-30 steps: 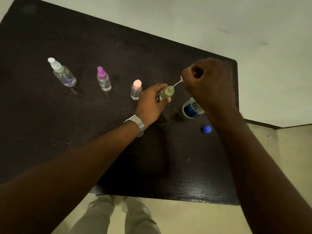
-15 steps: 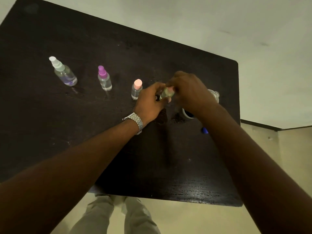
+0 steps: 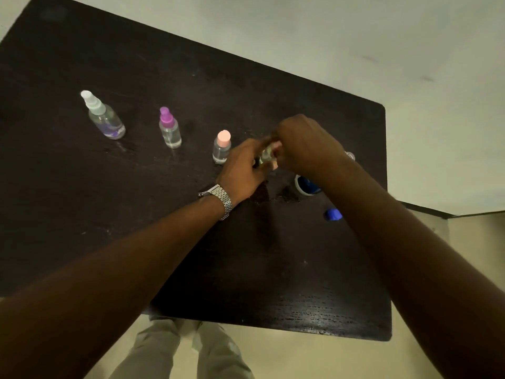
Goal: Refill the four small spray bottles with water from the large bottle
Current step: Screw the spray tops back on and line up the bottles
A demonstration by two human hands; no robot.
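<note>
Hands meet now: left hand (image 3: 243, 168) clamps the small bottle (image 3: 265, 157), right hand (image 3: 306, 143), raised earlier, clamps its top.

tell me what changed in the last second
The right hand, which held the spray head lifted up and right of the small bottle, came down and left onto the bottle's top, fingers curled over it; the head itself is hidden. The left hand still grips that bottle. The white-topped bottle, purple-topped bottle, pink-topped bottle, large bottle and blue cap stayed put.
</note>
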